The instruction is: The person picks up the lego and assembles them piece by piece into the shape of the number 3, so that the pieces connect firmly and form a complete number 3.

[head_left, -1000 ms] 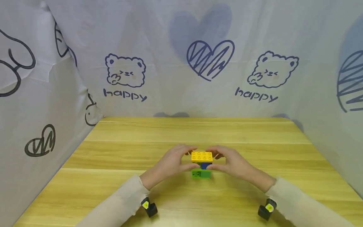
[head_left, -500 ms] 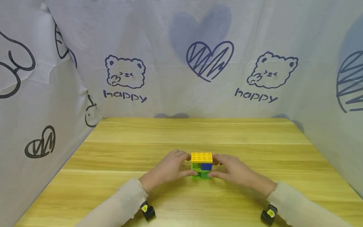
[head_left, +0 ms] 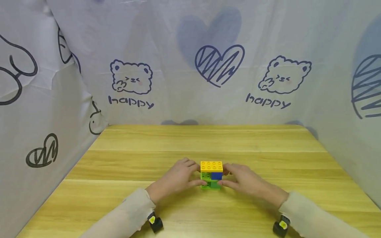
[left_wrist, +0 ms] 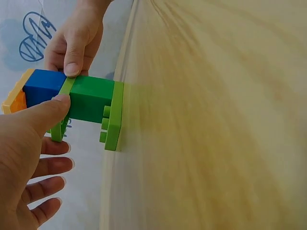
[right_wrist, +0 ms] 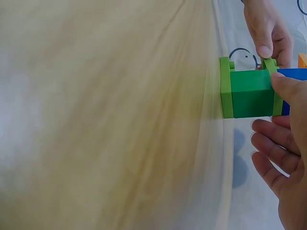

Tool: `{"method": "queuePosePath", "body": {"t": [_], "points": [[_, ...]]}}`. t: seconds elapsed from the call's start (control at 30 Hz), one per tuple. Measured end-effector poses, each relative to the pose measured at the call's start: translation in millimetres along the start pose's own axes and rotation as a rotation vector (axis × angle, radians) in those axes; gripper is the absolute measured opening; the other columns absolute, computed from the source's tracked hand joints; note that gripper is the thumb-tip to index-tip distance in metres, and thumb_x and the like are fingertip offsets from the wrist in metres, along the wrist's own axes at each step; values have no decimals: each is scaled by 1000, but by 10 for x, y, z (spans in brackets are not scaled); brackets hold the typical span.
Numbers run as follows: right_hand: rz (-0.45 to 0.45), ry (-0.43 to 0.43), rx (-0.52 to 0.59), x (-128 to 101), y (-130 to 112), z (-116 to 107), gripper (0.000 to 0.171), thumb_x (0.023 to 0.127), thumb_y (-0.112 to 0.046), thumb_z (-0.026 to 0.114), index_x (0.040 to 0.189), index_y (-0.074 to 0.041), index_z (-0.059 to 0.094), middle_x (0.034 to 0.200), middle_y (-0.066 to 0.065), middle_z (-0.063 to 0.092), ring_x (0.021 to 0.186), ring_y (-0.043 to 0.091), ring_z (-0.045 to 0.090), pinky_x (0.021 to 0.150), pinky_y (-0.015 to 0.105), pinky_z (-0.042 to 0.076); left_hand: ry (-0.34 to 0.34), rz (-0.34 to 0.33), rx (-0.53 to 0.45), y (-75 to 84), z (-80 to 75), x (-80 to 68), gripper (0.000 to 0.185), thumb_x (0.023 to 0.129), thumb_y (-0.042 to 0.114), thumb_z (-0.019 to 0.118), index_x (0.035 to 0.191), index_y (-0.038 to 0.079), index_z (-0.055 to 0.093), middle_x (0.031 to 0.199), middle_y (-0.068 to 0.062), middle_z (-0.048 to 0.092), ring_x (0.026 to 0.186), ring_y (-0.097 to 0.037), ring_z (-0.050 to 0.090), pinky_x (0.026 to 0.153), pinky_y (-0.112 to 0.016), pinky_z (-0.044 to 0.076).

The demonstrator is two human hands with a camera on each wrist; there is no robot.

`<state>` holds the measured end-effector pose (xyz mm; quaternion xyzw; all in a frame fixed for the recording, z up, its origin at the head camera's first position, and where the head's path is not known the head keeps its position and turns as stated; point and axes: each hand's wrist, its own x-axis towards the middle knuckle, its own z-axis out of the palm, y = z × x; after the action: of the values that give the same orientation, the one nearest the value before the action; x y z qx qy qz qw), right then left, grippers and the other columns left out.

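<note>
On the wooden table (head_left: 125, 198), near the front centre and between the two hands, stood a small brick stack (head_left: 211, 176). It rested on the tabletop with a light green base plate (left_wrist: 114, 116) at the bottom, a darker green block (left_wrist: 91, 98) above it, a thin light green plate (left_wrist: 61, 108) next, then a blue brick (head_left: 216, 175), and a yellow studded brick (head_left: 211, 166) on top.

The left hand (head_left: 175, 178) was against the stack's left side. Its thumb pressed on the thin green plate at the near face, and its other fingers lay behind the stack, loosely extended rather than tightly curled. The right hand (head_left: 247, 181) mirrored this on the right side, thumb tip on the same thin plate and fingers reaching round the far side. Both hands thus pinched the stack lightly between thumb and fingers; neither was clenched.

The left wrist view showed the left hand (left_wrist: 29, 158) at lower left and the other hand's thumb on the plate's opposite end. The right wrist view confirmed the same contact for the right hand (right_wrist: 283, 158), with the stack (right_wrist: 252, 87) seated on the table edge-on.

Both forearms wore pale sleeves (head_left: 125, 215). White printed cloth (head_left: 208, 66) with bears and hearts enclosed the table on three sides.
</note>
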<state>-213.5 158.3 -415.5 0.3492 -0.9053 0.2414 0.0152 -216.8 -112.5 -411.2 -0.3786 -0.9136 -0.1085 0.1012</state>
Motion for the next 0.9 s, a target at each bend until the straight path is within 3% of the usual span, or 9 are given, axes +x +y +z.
{"method": "queuePosePath", "body": {"t": [0.3, 0.5, 0.67, 0.9], "points": [[26, -24, 150, -49, -38, 17, 46, 92, -55, 59, 121, -19, 60, 105, -14, 66, 94, 4, 62, 83, 28, 53, 6, 18, -30, 14, 13, -30, 48, 90, 55, 63, 110, 12, 68, 111, 0, 67, 102, -16, 57, 92, -35, 47], [14, -40, 269, -73, -44, 31, 44, 93, -48, 61, 121, -15, 61, 101, -15, 68, 92, 4, 63, 84, 31, 53, 0, 76, -16, 34, -23, -41, 46, 91, 55, 61, 105, 12, 70, 106, 1, 68, 99, -15, 59, 91, -33, 48], [48, -53, 414, -86, -70, 35, 38, 94, -38, 64, 120, -11, 61, 105, -7, 69, 96, 10, 65, 85, 28, 53, -11, 124, -31, 28, -41, -44, 45, 92, 54, 59, 104, 12, 68, 103, 2, 67, 98, -14, 59, 91, -30, 47], [95, 14, 543, -81, -106, 18, 40, 94, -30, 67, 124, -5, 60, 111, 4, 66, 97, 16, 67, 82, 25, 54, -2, 112, -97, 30, -99, -26, 44, 95, 51, 58, 108, 10, 68, 105, 2, 66, 98, -14, 60, 89, -29, 49]]}}
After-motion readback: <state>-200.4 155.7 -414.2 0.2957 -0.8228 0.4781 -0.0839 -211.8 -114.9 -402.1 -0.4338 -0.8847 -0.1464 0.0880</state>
